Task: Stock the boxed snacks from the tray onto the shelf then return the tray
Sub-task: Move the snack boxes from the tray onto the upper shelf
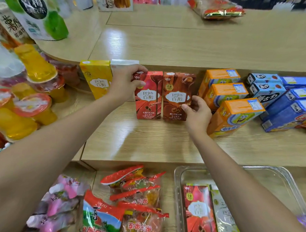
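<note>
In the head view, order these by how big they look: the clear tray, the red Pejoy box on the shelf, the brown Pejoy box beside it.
1. Clear tray, clearly largest, though nearest the camera.
2. Red Pejoy box and brown Pejoy box: alike, no ranking.

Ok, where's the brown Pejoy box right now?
In the head view, the brown Pejoy box stands upright mid-shelf, beside the red Pejoy box on its left and the orange boxes on its right, with the right hand on its lower right corner.
</note>
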`<action>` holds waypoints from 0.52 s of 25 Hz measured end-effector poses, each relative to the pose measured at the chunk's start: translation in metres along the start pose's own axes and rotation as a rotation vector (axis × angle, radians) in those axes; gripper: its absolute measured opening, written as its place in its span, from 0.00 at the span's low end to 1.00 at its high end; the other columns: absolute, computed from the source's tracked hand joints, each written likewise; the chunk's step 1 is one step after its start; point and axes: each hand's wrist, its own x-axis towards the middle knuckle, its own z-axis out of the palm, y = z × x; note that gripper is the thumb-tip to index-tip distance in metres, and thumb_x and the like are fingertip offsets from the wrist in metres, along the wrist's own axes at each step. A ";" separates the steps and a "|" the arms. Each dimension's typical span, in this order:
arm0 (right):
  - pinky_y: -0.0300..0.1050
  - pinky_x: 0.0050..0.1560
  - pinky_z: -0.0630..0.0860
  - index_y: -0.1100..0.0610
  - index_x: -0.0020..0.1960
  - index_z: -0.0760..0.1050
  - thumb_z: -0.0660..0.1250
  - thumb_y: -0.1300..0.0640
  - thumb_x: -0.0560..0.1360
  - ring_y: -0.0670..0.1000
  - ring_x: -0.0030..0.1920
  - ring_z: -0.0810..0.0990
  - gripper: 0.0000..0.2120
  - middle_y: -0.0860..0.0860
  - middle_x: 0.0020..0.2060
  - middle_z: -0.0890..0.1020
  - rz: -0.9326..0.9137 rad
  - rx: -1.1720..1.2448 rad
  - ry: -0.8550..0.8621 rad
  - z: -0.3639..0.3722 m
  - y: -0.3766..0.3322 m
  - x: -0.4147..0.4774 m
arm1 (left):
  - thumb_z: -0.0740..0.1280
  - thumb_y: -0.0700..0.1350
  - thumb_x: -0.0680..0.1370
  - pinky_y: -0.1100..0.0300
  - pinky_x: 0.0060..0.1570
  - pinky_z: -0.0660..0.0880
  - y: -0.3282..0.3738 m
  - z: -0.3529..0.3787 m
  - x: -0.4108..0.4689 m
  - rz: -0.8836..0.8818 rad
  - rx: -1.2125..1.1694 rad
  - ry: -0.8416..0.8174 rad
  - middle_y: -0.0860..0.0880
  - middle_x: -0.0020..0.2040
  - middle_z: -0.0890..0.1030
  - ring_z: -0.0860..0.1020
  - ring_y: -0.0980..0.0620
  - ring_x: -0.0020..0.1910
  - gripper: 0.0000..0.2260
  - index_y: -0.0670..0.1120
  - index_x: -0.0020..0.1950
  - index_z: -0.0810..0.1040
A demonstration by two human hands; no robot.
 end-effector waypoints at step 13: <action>0.48 0.67 0.69 0.59 0.69 0.69 0.66 0.63 0.75 0.53 0.66 0.73 0.23 0.55 0.66 0.76 0.061 -0.059 0.104 0.021 0.007 0.015 | 0.70 0.45 0.72 0.54 0.48 0.75 -0.012 0.011 0.010 0.565 0.557 0.081 0.44 0.51 0.83 0.79 0.45 0.54 0.14 0.39 0.55 0.79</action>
